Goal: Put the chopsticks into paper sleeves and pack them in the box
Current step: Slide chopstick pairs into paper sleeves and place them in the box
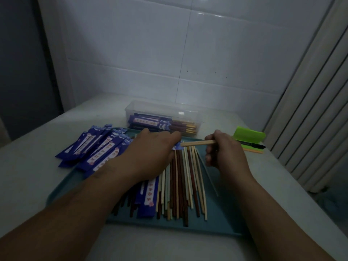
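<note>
a loose pile of empty blue paper sleeves lies to the outer side of the left hand, half on the teal tray, likely so it is within easy reach. the left hand is palm down with its fingers curled, pinching the end of one sleeve. only that blue-and-white tip peeks out at the fingertips and the rest is hidden under the hand. the grip seems meant to steady the mouth and aim it toward the other hand.

just beyond the left knuckles stands the clear box, already holding sleeved pairs laid flat. below both hands, toward the wrists, the unsleeved chopsticks lie side by side on the tray, pale and dark mixed.

between the two hands a pale pair of chopsticks lies level, its tip touching the sleeve's mouth. the right hand grips the far end with thumb and curled fingers. holding it at the back probably leaves the whole length free to slide in.

to the outer side of the right hand, a green pad and a black pen sit off the tray.
</note>
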{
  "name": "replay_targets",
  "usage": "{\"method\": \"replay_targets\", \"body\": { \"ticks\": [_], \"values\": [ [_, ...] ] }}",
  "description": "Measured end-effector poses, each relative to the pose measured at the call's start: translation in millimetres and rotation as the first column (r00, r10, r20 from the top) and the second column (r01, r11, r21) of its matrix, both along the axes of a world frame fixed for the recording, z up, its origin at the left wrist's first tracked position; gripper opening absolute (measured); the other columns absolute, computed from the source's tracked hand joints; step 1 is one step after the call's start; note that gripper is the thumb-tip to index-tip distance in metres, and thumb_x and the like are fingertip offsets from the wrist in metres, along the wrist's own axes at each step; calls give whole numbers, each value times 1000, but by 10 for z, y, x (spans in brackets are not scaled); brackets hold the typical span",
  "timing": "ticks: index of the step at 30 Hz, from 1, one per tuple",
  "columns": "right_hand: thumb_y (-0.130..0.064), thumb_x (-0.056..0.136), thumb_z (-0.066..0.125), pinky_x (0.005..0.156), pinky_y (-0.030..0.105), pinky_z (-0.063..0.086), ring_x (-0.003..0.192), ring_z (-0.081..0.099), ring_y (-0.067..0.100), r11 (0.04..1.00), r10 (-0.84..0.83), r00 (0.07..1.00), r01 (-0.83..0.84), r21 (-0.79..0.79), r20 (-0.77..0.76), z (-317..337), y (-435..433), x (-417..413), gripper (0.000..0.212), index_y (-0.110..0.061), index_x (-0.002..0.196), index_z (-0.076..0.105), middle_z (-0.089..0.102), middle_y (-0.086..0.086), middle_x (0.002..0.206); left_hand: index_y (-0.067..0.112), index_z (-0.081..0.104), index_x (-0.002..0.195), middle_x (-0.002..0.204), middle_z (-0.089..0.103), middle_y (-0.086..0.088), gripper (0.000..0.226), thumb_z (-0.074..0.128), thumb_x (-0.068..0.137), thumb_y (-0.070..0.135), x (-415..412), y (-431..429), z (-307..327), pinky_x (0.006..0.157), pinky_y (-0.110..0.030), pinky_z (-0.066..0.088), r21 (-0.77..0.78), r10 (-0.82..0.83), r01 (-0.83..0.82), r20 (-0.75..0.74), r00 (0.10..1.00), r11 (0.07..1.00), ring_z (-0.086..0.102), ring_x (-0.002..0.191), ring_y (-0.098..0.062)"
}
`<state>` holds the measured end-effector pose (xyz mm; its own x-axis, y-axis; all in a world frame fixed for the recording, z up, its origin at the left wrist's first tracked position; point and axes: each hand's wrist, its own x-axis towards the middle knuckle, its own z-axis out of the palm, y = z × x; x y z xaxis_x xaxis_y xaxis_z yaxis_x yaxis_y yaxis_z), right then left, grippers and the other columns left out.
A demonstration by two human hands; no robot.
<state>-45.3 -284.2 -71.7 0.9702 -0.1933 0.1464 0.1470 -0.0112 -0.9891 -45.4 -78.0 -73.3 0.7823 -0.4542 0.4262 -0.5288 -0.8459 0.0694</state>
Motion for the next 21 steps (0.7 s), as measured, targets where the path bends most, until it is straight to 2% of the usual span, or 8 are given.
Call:
{"method": "replay_targets", "body": {
  "ticks": [3,7,12,16,19,21],
  "values": [
    [-34,110,41,44,28,42,48,52,17,996,27,1000,-27,-86,-3,-36,66,-21,39,-6,99,66,57,7,65,36,36,97,102,61,6,11,44,104,36,6,14,13,80,-40,34,7,7,-7,-18,1000,1000,58,89,-25],
    [-36,109,41,46,29,43,49,53,18,996,14,1000,-13,-85,5,-27,64,-22,38,-7,104,65,58,5,66,35,34,96,99,59,6,13,44,105,35,14,21,17,84,-42,39,4,-2,2,-6,1000,1000,57,87,-25],
    [-39,110,40,46,27,43,46,52,17,996,39,999,-40,-75,-26,-6,76,-35,39,-7,99,61,57,6,65,37,30,95,93,52,8,20,46,105,40,56,53,-5,85,-41,37,5,25,-25,2,1000,1000,57,88,-25],
    [-39,110,39,48,28,44,47,52,18,992,68,996,-74,-103,-58,8,51,-52,40,-8,94,59,57,5,64,40,26,98,100,55,8,23,48,104,43,84,76,-34,86,-42,37,15,41,-42,28,999,999,57,93,-23],
    [-40,110,40,49,30,43,47,51,19,985,113,989,-124,-123,-92,-6,72,-64,41,-10,90,58,56,3,59,37,42,108,106,55,5,9,47,103,43,91,99,-49,84,-40,32,27,82,-83,63,995,996,54,100,-23],
    [-41,109,44,51,31,42,47,51,18,985,103,990,-115,-131,-96,-3,63,-65,40,-11,85,58,55,1,57,36,50,120,111,54,3,18,47,103,40,104,109,-44,82,-40,26,48,121,-124,72,990,991,52,106,-25]
  ]
}}
